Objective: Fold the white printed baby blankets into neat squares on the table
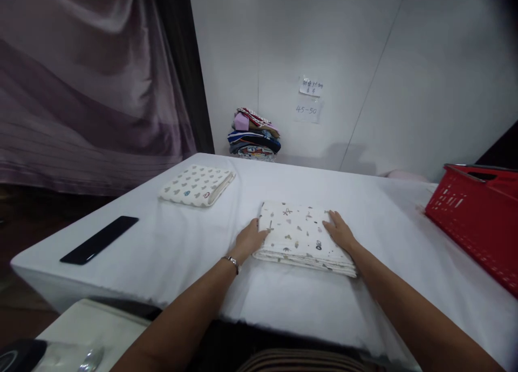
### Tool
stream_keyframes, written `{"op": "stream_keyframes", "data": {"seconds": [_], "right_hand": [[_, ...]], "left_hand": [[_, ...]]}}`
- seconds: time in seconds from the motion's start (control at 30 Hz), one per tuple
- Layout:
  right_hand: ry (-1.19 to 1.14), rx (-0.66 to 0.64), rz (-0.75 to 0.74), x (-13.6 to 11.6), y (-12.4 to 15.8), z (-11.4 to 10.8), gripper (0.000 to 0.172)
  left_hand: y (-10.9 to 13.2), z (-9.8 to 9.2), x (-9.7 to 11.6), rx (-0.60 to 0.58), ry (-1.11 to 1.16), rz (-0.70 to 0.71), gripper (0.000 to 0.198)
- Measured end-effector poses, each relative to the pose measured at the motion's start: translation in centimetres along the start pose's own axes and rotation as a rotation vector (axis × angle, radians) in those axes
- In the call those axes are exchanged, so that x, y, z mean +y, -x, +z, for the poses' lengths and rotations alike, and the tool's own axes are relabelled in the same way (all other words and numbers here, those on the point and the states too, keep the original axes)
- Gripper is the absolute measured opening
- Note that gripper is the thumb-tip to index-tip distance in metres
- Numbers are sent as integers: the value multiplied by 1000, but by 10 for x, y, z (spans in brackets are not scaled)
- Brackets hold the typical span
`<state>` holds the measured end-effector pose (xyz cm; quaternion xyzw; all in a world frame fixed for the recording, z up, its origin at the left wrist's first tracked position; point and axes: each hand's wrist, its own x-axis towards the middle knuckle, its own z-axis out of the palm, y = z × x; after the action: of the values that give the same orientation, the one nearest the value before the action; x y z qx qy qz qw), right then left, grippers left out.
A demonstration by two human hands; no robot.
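A folded white cloth with small printed shapes point(297, 234) lies on the white table point(182, 242) in front of me. My left hand point(250, 239) rests at its left edge, fingers stretched against the fold, a bracelet on the wrist. My right hand point(340, 232) lies flat on the cloth's right side, fingers extended. Neither hand grips anything.
A second folded patterned cloth point(197, 185) lies at the far left of the table. A black phone point(99, 239) sits near the left edge. A red basket point(477, 215) stands at the right. A stack of folded clothes point(254, 135) sits at the back by the wall.
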<state>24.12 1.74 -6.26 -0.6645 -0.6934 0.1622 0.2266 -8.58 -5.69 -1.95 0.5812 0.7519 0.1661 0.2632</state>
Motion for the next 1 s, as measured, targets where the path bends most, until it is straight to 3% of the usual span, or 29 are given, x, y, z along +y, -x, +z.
{"op": "stream_keyframes", "data": {"seconds": [0.13, 0.3, 0.5, 0.73, 0.87, 1.0], "right_hand": [[-97, 24, 23, 0, 2, -2, 68], [-284, 38, 171, -5, 9, -14, 78], [-225, -6, 240, -19, 12, -21, 85], [-221, 57, 140, -14, 13, -17, 79], [70, 49, 76, -27, 21, -22, 69], [330, 34, -163, -51, 32, -26, 61]], "left_hand": [[0, 1, -1, 9, 12, 7, 52], [3, 0, 2, 2, 3, -6, 55], [6, -2, 6, 10, -20, 14, 52], [4, -2, 4, 2, 14, 30, 51], [3, -2, 4, 4, 25, 20, 54], [5, -4, 7, 1, 8, 18, 53]]}}
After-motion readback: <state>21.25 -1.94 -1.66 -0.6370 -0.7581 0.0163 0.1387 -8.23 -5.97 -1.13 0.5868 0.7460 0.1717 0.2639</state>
